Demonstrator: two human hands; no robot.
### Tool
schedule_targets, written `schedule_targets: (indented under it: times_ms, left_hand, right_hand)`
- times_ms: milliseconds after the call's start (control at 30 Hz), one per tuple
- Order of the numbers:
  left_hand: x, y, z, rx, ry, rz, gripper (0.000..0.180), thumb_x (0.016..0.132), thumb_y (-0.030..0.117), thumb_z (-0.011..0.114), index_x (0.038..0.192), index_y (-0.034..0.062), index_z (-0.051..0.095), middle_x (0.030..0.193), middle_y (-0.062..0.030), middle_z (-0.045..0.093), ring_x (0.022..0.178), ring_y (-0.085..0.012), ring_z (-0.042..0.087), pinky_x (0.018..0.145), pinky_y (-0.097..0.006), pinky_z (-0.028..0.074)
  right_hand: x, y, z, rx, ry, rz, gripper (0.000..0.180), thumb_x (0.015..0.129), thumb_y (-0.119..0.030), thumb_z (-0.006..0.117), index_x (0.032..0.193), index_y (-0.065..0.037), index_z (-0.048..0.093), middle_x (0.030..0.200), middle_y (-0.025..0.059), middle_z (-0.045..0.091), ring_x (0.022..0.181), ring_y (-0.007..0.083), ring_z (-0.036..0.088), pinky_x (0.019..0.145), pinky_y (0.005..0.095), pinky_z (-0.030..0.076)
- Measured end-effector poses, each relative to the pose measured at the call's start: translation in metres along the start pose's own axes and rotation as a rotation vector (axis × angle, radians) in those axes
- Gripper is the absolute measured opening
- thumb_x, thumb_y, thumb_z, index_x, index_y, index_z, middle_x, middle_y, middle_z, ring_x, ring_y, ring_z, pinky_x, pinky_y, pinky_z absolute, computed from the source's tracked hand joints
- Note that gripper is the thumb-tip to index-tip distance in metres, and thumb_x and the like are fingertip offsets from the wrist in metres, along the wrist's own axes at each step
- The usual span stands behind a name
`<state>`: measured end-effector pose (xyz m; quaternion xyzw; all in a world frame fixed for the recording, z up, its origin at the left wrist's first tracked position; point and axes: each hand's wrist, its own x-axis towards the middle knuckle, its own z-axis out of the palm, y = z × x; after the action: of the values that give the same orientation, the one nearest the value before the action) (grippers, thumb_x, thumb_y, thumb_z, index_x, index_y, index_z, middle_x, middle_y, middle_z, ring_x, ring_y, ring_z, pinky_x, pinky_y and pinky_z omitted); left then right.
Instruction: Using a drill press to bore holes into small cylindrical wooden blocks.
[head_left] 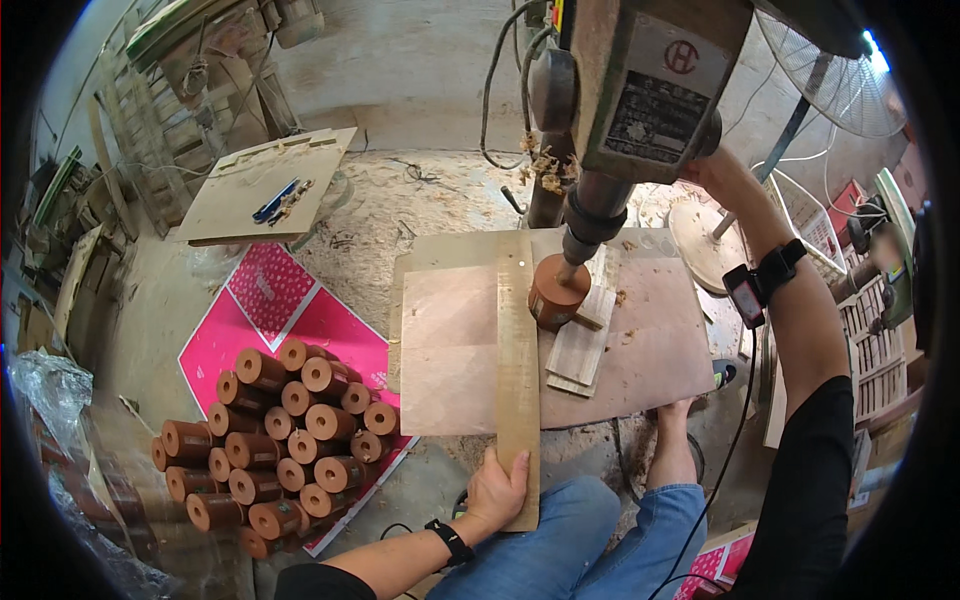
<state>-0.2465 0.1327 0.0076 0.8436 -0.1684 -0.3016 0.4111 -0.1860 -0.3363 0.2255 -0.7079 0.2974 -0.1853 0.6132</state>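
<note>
My left hand (pixel 497 490) is closed around the near end of a long flat wooden strip (pixel 517 380), which lies across the drill press table. The strip's far part is beside a brown wooden cylinder (pixel 559 293). A drill bit (pixel 568 271) under the chuck (pixel 593 222) meets the cylinder's top. My right hand (pixel 722 172) is raised at the right side of the drill press head (pixel 650 85), fingers curled; what they grip is hidden. Pale wooden slats (pixel 580 350) lie to the cylinder's right on a thin board (pixel 650 345) covering the table.
Many brown cylinders with center holes (pixel 255 450) are piled at left on a pink printed sheet (pixel 215 340). Behind them stands a board-topped stand (pixel 250 195) with a blue tool (pixel 275 202). Shavings litter the floor. A fan (pixel 835 70) and a white crate (pixel 805 225) are at right.
</note>
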Motion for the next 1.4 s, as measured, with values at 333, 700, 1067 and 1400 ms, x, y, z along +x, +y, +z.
schedule_targets:
  times_ms: [333, 700, 1067, 1400]
  left_hand:
    - [-0.001, 0.000, -0.001, 0.012, -0.023, 0.022, 0.054, 0.096, 0.048, 0.051, 0.113, -0.0031, 0.051, 0.094, -0.0337, 0.065, 0.091, -0.0522, 0.062, 0.080, -0.055, 0.049]
    - [-0.001, 0.000, -0.001, 0.029, -0.006, 0.017, 0.055, 0.095, 0.050, 0.050, 0.109, -0.0036, 0.050, 0.090, -0.0346, 0.064, 0.089, -0.0534, 0.061, 0.080, -0.057, 0.048]
    - [-0.002, -0.001, -0.002, 0.083, 0.012, 0.024, 0.050, 0.095, 0.044, 0.053, 0.110, -0.0037, 0.051, 0.091, -0.0323, 0.066, 0.088, -0.0513, 0.063, 0.077, -0.055, 0.050]
    - [-0.003, 0.000, -0.002, 0.079, 0.022, 0.034, 0.050, 0.096, 0.044, 0.053, 0.110, -0.0037, 0.052, 0.093, -0.0328, 0.065, 0.090, -0.0506, 0.063, 0.078, -0.054, 0.050]
  right_hand:
    - [0.007, -0.046, -0.003, 0.442, 0.050, -0.203, 0.056, 0.094, -0.014, 0.050, 0.146, -0.004, 0.032, 0.117, 0.0129, 0.063, 0.105, 0.0217, 0.062, 0.096, 0.0407, 0.048]
    - [0.013, -0.077, -0.025, 0.497, -0.086, -0.354, 0.076, 0.088, -0.007, 0.061, 0.151, -0.005, 0.019, 0.115, 0.0118, 0.061, 0.102, 0.0229, 0.060, 0.099, 0.0370, 0.043]
    - [-0.026, -0.119, -0.029, 0.454, -0.046, -0.481, 0.058, 0.094, -0.007, 0.055, 0.147, -0.004, 0.032, 0.126, 0.0101, 0.060, 0.112, 0.0193, 0.059, 0.103, 0.0377, 0.038]
    - [-0.057, -0.126, -0.047, 0.333, -0.408, -0.680, 0.024, 0.094, 0.000, 0.050, 0.112, 0.001, 0.066, 0.129, 0.0142, 0.062, 0.126, 0.0223, 0.054, 0.105, 0.0380, 0.038]
